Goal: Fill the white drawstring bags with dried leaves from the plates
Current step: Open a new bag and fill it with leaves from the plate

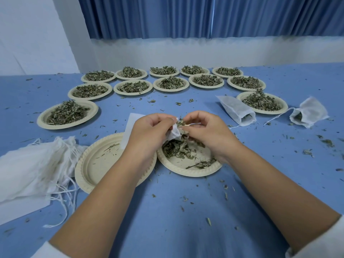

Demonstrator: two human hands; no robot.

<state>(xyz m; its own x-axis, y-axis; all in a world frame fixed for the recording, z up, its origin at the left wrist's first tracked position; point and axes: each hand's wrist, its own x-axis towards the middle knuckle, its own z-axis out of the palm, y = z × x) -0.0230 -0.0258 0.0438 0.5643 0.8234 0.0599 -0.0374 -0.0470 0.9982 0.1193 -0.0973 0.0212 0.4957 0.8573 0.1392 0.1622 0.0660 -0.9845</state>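
Note:
My left hand (149, 133) grips the mouth of a white drawstring bag (174, 134) above a beige plate (188, 171) that holds a loose heap of dried leaves (176, 148). My right hand (206, 130) pinches a tuft of dried leaves at the bag's opening. Most of the bag is hidden behind my fingers. Two filled bags lie at the right, one (237, 110) beside a full plate (262, 103) and another (309, 112) farther right.
An almost bare plate (93, 164) sits left of the working plate. A pile of unfilled bags with strings (35, 164) lies at the left edge. Several leaf-filled plates (171, 83) arc across the back of the blue table (176, 211). Leaf crumbs are scattered about.

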